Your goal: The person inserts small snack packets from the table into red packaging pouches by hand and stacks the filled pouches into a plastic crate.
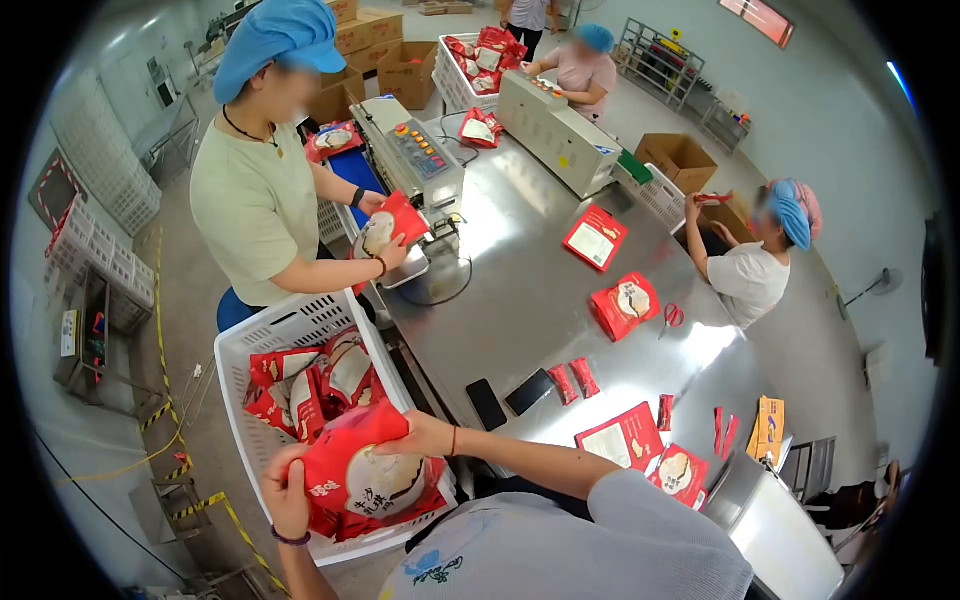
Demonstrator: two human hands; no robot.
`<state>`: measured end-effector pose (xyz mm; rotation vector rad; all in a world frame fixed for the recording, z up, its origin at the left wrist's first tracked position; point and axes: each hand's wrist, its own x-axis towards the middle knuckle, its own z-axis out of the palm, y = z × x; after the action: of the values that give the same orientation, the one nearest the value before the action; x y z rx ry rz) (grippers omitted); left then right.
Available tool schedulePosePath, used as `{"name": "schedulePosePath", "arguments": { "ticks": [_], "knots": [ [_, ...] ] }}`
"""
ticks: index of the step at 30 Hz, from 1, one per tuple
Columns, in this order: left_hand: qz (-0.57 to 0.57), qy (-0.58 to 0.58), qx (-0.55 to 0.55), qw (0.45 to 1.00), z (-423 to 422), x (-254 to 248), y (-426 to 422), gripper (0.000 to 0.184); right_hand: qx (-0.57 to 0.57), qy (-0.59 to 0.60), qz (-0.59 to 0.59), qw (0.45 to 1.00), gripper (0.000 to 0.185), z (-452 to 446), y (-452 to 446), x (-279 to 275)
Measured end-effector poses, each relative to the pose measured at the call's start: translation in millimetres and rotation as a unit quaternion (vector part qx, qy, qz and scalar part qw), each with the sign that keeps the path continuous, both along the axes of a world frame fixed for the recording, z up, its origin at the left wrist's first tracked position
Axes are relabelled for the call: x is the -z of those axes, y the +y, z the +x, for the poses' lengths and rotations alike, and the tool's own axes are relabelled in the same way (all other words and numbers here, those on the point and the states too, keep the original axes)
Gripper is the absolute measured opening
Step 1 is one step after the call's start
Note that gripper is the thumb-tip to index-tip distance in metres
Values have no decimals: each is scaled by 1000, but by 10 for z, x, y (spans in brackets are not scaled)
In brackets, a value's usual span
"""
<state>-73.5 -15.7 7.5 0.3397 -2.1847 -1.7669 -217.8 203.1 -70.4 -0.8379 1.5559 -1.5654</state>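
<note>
A red pouch [375,478] with a pale oval print is held up between my two hands, over a white basket [240,400]. My left hand [288,495] grips its left edge, and my right hand [425,437] pinches its upper right part. Under the pouch, several more red pouches [320,380] lie jumbled in the basket, partly hidden by the one I hold.
A metal table [450,340] bears two phones, red scissors [672,317], small red packets and red pouches. Across from the basket, a person [250,200] holds a red pouch [392,228] beside a sealing machine [420,150]. Other people work farther back, near a second machine [555,130].
</note>
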Motion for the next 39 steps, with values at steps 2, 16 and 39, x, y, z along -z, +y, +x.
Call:
{"name": "schedulePosePath", "arguments": {
  "ticks": [2, 16, 39],
  "knots": [
    [81, 12, -48, 995, 73, 72, 292, 16, 41, 11, -13, 999, 32, 116, 95, -58],
    [207, -6, -139, 968, 103, 1194, -165, 25, 256, 197, 127, 938, 34, -307, 1011, 68],
    [-285, -104, 120, 945, -875, 2488, -292, 75, 552, 123, 127, 815, 33, -1683, 995, 272]
  ]
}}
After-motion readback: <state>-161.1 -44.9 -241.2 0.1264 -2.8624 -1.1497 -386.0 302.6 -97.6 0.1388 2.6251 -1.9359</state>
